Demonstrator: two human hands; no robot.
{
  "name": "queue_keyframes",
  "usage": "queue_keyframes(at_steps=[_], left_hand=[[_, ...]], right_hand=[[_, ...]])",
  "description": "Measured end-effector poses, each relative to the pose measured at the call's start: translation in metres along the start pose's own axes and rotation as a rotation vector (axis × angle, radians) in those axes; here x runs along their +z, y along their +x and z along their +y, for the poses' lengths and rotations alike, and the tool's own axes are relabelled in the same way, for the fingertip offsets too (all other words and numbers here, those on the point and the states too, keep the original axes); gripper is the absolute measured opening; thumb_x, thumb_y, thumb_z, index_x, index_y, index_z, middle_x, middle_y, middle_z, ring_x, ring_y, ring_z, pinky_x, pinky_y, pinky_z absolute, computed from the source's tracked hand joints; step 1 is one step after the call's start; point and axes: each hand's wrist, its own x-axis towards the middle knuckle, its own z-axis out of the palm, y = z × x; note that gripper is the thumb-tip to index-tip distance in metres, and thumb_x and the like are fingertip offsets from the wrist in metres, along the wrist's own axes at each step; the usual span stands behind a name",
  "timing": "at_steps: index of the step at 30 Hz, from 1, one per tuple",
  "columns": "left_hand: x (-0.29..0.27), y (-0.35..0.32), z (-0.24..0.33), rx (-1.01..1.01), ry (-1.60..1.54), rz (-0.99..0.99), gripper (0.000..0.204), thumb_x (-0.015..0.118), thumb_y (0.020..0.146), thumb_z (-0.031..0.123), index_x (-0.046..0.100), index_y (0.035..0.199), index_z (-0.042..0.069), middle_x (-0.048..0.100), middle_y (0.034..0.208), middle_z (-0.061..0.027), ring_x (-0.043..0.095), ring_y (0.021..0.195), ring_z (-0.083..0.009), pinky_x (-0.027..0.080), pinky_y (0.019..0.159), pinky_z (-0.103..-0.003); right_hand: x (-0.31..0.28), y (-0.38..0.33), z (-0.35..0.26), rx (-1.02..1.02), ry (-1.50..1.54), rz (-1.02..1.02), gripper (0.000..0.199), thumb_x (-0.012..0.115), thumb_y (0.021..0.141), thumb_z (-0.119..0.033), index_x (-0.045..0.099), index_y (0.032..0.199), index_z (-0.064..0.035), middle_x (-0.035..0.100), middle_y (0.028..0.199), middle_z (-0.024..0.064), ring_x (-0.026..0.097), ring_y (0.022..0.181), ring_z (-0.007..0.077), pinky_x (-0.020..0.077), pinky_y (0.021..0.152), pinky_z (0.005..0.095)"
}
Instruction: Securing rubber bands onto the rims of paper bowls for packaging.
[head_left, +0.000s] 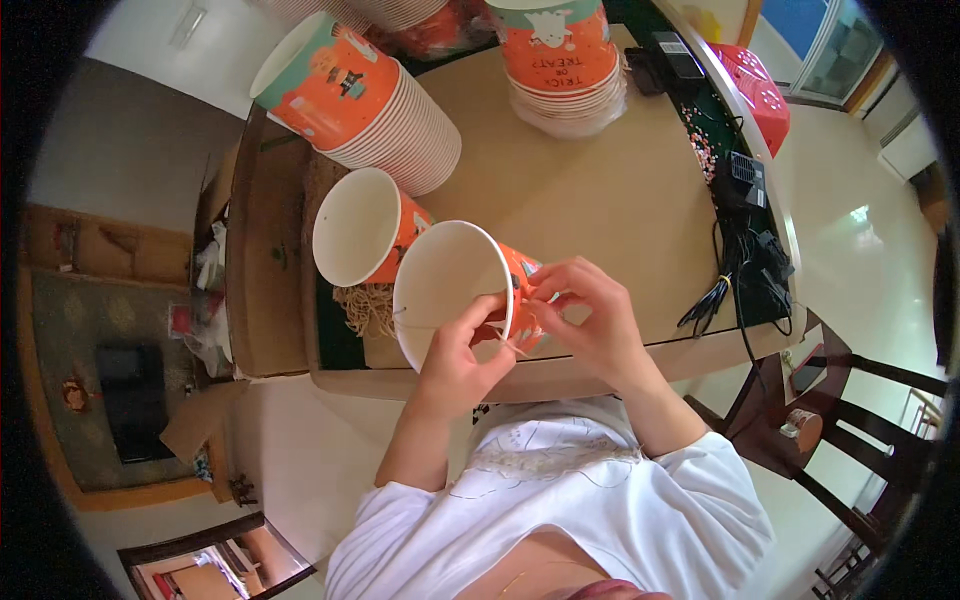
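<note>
A large paper bucket lies tilted in front of me, its white mouth facing left and its orange printed wall facing right. A thin string runs across the inside of its mouth to my left hand. That hand is closed at the near rim, fingertips just inside, with a pale string end sticking out by the thumb. At the printed outer wall, my right hand has thumb and fingers pinched together; what lies between them is too small to make out. A second paper bucket lies just beyond, on its side.
Behind stands a tilted nested stack of paper buckets; another stack is in plastic at the back. A bundle of tan strings lies at the left. Black cables and adapters line the table's right edge, beside scattered small beads.
</note>
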Motion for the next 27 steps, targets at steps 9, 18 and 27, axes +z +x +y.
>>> queue_keyframes(at_steps=[9, 18, 27], left_hand=[[0.005, 0.001, 0.002, -0.048, -0.03, -0.077, 0.047, 0.059, 0.079, -0.002, 0.049, 0.124, -0.004, 0.058, 0.113, -0.0077, 0.058, 0.103, -0.0149, 0.046, 0.092, -0.029], [0.005, 0.003, -0.01, -0.044, -0.045, -0.054, 0.025, 0.054, 0.091, 0.003, 0.054, 0.115, -0.003, 0.06, 0.102, -0.0081, 0.062, 0.089, -0.0133, 0.05, 0.073, -0.027], [0.019, 0.007, -0.003, 0.174, 0.418, 0.149, 0.015, 0.052, 0.085, -0.006, 0.06, 0.096, 0.001, 0.062, 0.082, -0.0101, 0.061, 0.074, -0.018, 0.048, 0.065, -0.028]], right_hand=[[-0.004, -0.002, -0.004, -0.068, -0.141, 0.005, 0.01, 0.068, 0.078, 0.001, 0.06, 0.083, -0.0004, 0.063, 0.09, 0.0083, 0.063, 0.081, 0.0192, 0.0504, 0.069, 0.0288], [-0.007, -0.003, -0.008, -0.086, -0.257, -0.016, 0.013, 0.071, 0.077, -0.006, 0.061, 0.083, -0.0015, 0.062, 0.086, 0.0099, 0.064, 0.077, 0.0269, 0.0511, 0.067, 0.034], [-0.011, -0.003, -0.008, -0.037, -0.275, -0.073, 0.013, 0.07, 0.076, -0.004, 0.062, 0.087, -0.002, 0.061, 0.086, 0.0106, 0.063, 0.077, 0.0283, 0.0507, 0.067, 0.0337]])
